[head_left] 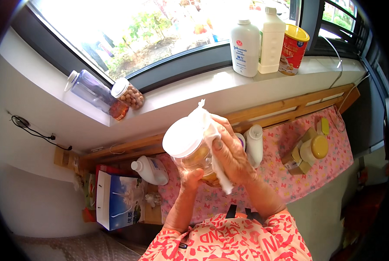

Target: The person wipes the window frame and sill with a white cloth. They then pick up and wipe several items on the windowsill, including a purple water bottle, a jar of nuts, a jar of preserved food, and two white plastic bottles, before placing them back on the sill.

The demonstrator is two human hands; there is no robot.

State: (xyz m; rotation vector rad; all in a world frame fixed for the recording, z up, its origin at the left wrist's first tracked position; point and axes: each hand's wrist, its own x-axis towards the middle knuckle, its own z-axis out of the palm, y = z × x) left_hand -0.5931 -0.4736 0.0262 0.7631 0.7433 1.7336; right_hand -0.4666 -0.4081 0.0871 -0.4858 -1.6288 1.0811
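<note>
Up in front of me is a clear jar (195, 160) with a wide white lid (183, 137) and yellowish-brown contents that I cannot make out. It is tilted, with its lid toward the upper left. My left hand (190, 177) grips the jar low on its near side; most of its fingers are hidden behind the jar. On the other side, my right hand (232, 152) presses a crumpled white cloth (206, 126) against the jar's side and the lid's edge. The cloth's ends stick out above and below the fingers.
A bench with a pink patterned cover (307, 180) bears a white bottle (254, 145), a white jug (150, 170) and a yellow-lidded jar (314, 148) by a carton. Along the windowsill stand a powder bottle (245, 50), red tin (293, 52) and nut jar (131, 95). A paper bag (120, 201) is at left.
</note>
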